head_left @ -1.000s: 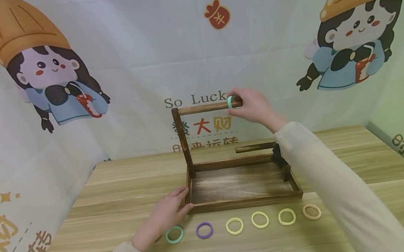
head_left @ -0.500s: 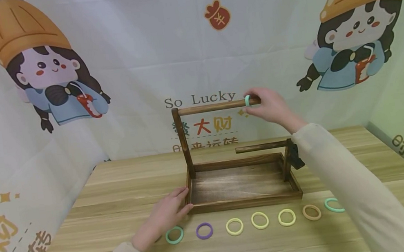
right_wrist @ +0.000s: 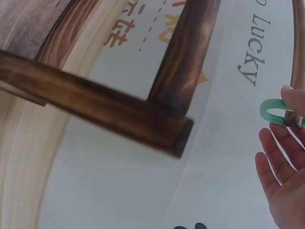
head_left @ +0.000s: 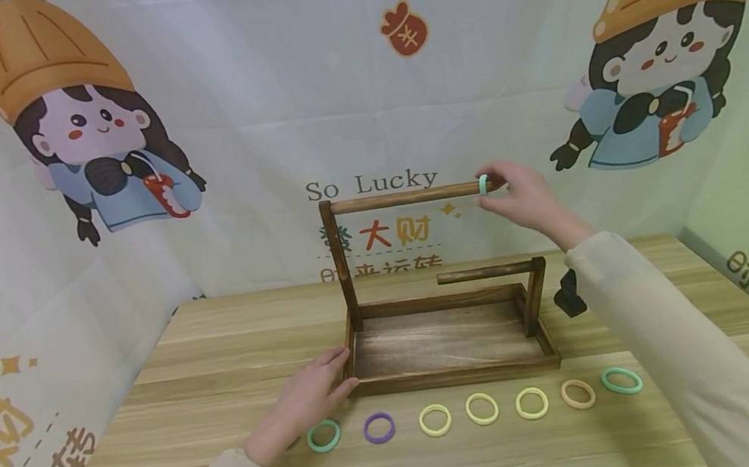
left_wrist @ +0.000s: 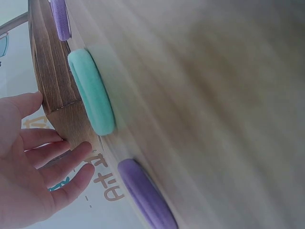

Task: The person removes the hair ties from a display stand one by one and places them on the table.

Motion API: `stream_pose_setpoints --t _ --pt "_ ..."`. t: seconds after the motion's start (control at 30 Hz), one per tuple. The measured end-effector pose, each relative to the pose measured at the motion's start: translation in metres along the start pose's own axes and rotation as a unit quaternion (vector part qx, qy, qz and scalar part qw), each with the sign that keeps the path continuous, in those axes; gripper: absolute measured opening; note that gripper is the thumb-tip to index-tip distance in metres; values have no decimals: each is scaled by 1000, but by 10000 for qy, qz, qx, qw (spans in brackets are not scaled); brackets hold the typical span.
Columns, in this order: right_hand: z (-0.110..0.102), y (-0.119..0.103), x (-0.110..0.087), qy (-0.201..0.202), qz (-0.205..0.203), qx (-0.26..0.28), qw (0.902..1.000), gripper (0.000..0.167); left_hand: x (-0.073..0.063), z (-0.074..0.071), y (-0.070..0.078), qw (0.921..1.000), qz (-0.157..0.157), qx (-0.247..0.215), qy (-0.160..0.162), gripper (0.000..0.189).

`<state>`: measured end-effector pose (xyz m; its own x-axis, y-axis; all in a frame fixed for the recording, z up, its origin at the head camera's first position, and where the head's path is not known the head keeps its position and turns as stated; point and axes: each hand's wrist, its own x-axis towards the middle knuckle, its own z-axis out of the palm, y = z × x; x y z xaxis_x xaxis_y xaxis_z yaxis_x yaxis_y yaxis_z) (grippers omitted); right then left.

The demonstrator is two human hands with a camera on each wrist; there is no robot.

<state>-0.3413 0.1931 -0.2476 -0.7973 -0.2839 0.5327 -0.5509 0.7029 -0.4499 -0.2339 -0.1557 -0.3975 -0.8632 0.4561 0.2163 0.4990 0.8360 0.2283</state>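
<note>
My right hand (head_left: pixel 525 199) pinches a turquoise hair tie (head_left: pixel 483 185) at the free right end of the upper bar (head_left: pixel 405 198) on a dark wooden rack. In the right wrist view, that hair tie (right_wrist: pixel 270 106) encircles the bar's tip, with thumb above and fingertips below. My left hand (head_left: pixel 309 392) rests at the left end of the rack's tray base (head_left: pixel 458 374), thumb by the front corner and fingers along the end. In the left wrist view its fingers look relaxed, fingertips right at the wood (left_wrist: pixel 71 121).
A shorter lower bar (head_left: pixel 481 273) extends left from the rack's right post (head_left: pixel 536 296). Along the front lies a row of hair ties: turquoise (head_left: pixel 326 449), purple (head_left: pixel 380 440), several yellow (head_left: pixel 437 434), orange (head_left: pixel 579 407) and turquoise (head_left: pixel 623 393). A printed cloth (head_left: pixel 253 124) hangs behind.
My right hand has slid the turquoise hair tie rightward along the upper bar to its end. The arm's shift uncovers another turquoise hair tie at the right. My left hand stays put.
</note>
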Motion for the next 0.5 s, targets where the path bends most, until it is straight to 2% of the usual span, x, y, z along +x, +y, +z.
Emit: stream_pose_setpoints --t 0.3,0.5 --pt "-4 15 -12 204 79 173 9996 33 1 1 -1 10000 8 5 8 52" --pt "-8 24 -22 2 40 99 9999 38 1 0 0 10000 4 -45 22 51"
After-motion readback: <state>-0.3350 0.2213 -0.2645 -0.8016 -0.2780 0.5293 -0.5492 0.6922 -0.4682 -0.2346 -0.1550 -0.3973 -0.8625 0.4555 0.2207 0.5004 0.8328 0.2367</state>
